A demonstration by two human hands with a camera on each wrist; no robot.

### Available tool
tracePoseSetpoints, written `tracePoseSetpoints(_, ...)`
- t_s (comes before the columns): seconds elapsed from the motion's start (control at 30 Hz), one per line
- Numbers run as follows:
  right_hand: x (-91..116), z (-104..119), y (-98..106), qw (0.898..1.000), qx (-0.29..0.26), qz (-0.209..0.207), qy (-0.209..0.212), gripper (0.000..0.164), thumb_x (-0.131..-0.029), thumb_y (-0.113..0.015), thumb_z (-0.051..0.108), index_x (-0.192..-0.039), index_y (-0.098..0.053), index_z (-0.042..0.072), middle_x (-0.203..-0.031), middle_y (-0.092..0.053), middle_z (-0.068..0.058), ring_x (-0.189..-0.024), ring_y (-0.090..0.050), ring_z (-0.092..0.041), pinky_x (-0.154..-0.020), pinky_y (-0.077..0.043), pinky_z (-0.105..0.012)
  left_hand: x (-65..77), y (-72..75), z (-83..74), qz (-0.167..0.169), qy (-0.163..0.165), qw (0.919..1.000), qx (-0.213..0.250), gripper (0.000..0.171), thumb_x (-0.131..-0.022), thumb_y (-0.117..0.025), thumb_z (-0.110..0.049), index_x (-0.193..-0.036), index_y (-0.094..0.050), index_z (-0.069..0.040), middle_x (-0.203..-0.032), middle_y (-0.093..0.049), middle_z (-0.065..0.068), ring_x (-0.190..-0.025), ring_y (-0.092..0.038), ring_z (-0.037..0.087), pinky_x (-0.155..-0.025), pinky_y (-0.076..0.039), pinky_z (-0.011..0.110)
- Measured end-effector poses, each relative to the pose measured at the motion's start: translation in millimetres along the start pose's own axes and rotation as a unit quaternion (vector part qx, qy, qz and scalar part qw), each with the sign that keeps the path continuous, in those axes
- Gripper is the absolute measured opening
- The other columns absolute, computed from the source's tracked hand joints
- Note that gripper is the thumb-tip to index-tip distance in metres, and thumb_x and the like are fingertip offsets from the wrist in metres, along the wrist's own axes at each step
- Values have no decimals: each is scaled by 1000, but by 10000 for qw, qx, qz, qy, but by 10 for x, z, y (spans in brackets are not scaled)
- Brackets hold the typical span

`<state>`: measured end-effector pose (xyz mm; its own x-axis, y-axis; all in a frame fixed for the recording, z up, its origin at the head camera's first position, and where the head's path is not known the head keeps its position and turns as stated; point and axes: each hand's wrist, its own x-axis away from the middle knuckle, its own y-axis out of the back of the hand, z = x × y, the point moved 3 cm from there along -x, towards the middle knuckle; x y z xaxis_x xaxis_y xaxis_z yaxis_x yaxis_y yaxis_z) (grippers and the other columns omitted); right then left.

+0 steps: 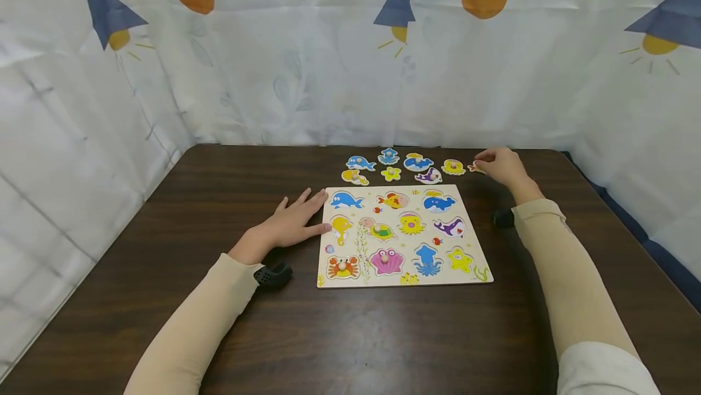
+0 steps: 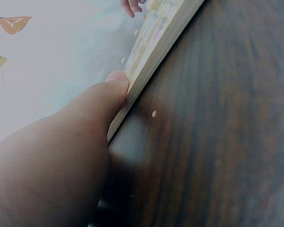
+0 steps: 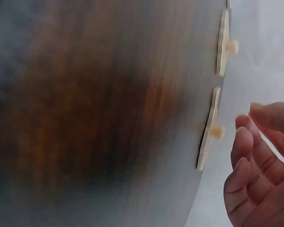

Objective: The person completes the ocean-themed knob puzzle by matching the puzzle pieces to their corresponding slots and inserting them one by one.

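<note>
A light wooden puzzle board (image 1: 405,282) with sea animal pictures lies on the dark table. My left hand (image 1: 285,223) is spread at its left side, fingers straight, thumb (image 2: 116,85) resting on the board's edge. Knobs stand on the crab piece (image 1: 343,268) and the pink shell piece (image 1: 386,262) in the board. My right hand (image 1: 502,167) is over a small orange-red knobbed piece (image 1: 475,167), partly hidden, at the table's far right. In the right wrist view its loosely bent fingers are apart from the knob (image 3: 218,132) of the nearest piece, holding nothing.
Several loose knobbed pieces lie beyond the board, among them a yellow octopus (image 1: 453,167), a purple whale (image 1: 429,176), a yellow star (image 1: 391,174) and a blue dolphin-like piece (image 1: 360,164). A patterned white curtain (image 1: 339,78) hangs behind the table (image 1: 350,340).
</note>
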<state>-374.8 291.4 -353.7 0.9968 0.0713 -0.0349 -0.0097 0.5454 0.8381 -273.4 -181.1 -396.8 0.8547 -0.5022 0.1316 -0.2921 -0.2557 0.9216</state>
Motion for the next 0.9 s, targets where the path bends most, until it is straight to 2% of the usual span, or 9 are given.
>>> tracePoseSetpoints(0.17,-62,-79,29,9994,11,10,-355,38,-107,-52,17,-133,-58,-10,-131,-53,-36,-115,-51,-51,-98,-44,-63,3,11,-13,-27,16,10000,-12,89,-102,-51,-60,-167,-10,-15,-172,-9,5,-157,0,34,-115,2,71)
tracePoseSetpoints(0.5,-148,-227,47,9988,19,153,-475,35,-105,-55,14,-126,-62,-13,-117,-62,-34,-97,-65,-43,-87,-52,-55,0,13,-50,-57,0,10000,13,88,-102,-52,-59,-167,-12,-14,-171,-10,7,-156,-1,35,-115,1,72)
tracePoseSetpoints(0.9,-182,-194,47,9964,70,314,-780,33,-104,-59,13,-124,-63,-13,-116,-62,-32,-101,-63,-44,-91,-49,-58,-3,14,-49,-66,-2,10000,-2,89,-102,-54,-58,-167,-12,-13,-171,-11,7,-156,-2,35,-115,1,71)
